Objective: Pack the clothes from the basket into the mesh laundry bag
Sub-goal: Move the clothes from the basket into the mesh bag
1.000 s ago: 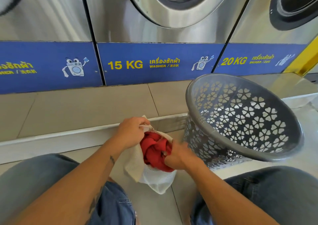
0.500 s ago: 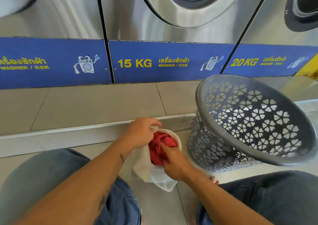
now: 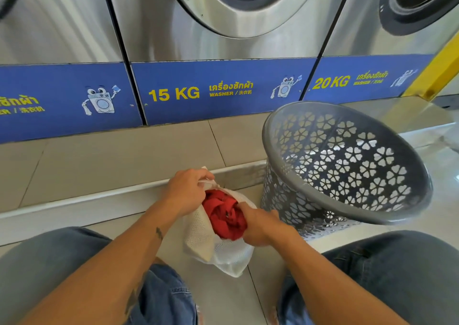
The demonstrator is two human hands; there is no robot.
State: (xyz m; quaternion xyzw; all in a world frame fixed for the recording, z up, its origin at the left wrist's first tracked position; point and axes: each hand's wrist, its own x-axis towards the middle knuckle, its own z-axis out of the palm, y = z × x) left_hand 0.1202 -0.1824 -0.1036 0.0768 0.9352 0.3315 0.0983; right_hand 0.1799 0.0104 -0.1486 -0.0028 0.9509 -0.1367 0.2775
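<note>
A white mesh laundry bag [image 3: 218, 252] hangs between my knees just above the floor tiles. My left hand [image 3: 185, 190] grips the bag's upper rim and holds its mouth apart. A red garment [image 3: 224, 213] is bunched in the mouth of the bag, partly sticking out. My right hand [image 3: 260, 223] is closed on the lower right part of that red cloth, at the bag's right edge. A grey plastic basket [image 3: 285, 193] with flower-shaped holes stands tilted to the right, its mouth facing me; no clothes show inside it.
A row of steel washing machines [image 3: 223, 26] with blue panels stands on a raised tiled step [image 3: 111, 155] straight ahead. My knees in blue jeans [image 3: 387, 275] flank the bag. A yellow post [image 3: 444, 66] is at the far right.
My right hand has shifted lower on the red garment and pushed it deeper into the bag. My left hand keeps its hold on the bag's rim. The camera has drifted slightly.
</note>
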